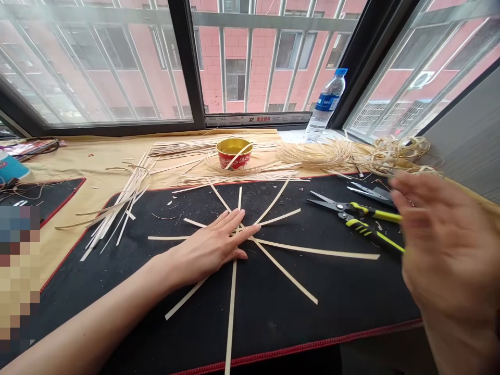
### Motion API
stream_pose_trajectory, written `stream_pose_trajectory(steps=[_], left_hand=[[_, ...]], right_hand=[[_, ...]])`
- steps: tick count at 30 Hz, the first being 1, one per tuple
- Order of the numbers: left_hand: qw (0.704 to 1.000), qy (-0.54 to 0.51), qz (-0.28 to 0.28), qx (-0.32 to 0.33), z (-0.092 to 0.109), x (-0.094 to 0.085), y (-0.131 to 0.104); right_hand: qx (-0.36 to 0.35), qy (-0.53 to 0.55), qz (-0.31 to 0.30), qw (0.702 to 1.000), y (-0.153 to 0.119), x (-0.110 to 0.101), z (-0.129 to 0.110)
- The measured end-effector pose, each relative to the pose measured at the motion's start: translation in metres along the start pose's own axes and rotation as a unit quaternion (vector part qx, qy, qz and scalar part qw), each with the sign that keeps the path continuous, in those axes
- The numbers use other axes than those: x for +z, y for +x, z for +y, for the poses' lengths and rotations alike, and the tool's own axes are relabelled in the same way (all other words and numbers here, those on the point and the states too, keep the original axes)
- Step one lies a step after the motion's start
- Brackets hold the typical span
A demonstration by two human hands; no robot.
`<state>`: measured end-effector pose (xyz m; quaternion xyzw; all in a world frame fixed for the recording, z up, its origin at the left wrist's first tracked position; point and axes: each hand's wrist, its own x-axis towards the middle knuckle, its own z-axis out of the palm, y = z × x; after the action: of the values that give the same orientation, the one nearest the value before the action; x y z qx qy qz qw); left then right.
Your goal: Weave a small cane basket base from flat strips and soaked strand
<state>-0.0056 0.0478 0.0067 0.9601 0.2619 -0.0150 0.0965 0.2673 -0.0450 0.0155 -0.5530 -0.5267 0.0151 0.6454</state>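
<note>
My left hand [222,237] lies flat with its fingers spread, pressing on the crossing point of several pale flat strips [320,251]. The strips fan out like spokes on the black mat [351,302], and their crossing is mostly hidden under my fingers. One long strip [231,317] runs down past the mat's front edge. Raised at the far right is my right hand [449,255], smeared by motion, so I cannot make out its fingers or anything in them. Beside it lie shears with black and yellow-green handles [351,213] and a second metal tool [371,192].
Behind the mat stands a red and gold tub [234,156] with a strip leaning in it. Loose strips [121,208] lie left, and coiled strips [398,153] back right. A water bottle [326,107] leans by the window. A blue cup-like thing [11,169] sits far left.
</note>
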Motion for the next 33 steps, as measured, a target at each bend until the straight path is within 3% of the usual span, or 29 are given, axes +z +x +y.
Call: stream_pose_trajectory(steps=[1,4,6,10,15,21,27,30,33], left_hand=[[1.0,0.002,0.003,0.004,0.0,0.0,0.0],[1.0,0.005,0.017,0.01,-0.001,0.002,0.0],[1.0,0.007,0.022,0.009,0.0,0.002,0.0],[1.0,0.019,0.009,0.003,0.0,0.002,0.0],[1.0,0.013,0.012,0.004,-0.001,0.002,-0.001],[1.0,0.018,0.013,0.009,-0.002,0.004,-0.001],[1.0,0.025,0.017,0.005,-0.003,0.008,-0.002],[0.999,0.029,0.019,0.004,-0.003,0.007,-0.003],[0.999,0.032,0.019,0.005,-0.001,0.004,-0.004]], right_hand=[[0.056,0.053,0.056,0.995,-0.009,-0.006,0.008],[0.237,0.216,0.035,0.946,-0.034,-0.009,0.021],[0.286,0.264,0.002,0.921,-0.042,0.0,0.018],[0.267,0.319,-0.032,0.909,-0.03,0.025,-0.01],[0.183,0.384,0.032,0.904,-0.009,0.048,-0.036],[0.215,0.384,-0.006,0.898,-0.014,0.074,-0.022],[0.303,0.286,-0.074,0.906,-0.006,0.098,-0.008],[0.305,0.26,-0.057,0.915,0.005,0.103,-0.004],[0.256,0.259,-0.01,0.931,0.026,0.095,-0.004]])
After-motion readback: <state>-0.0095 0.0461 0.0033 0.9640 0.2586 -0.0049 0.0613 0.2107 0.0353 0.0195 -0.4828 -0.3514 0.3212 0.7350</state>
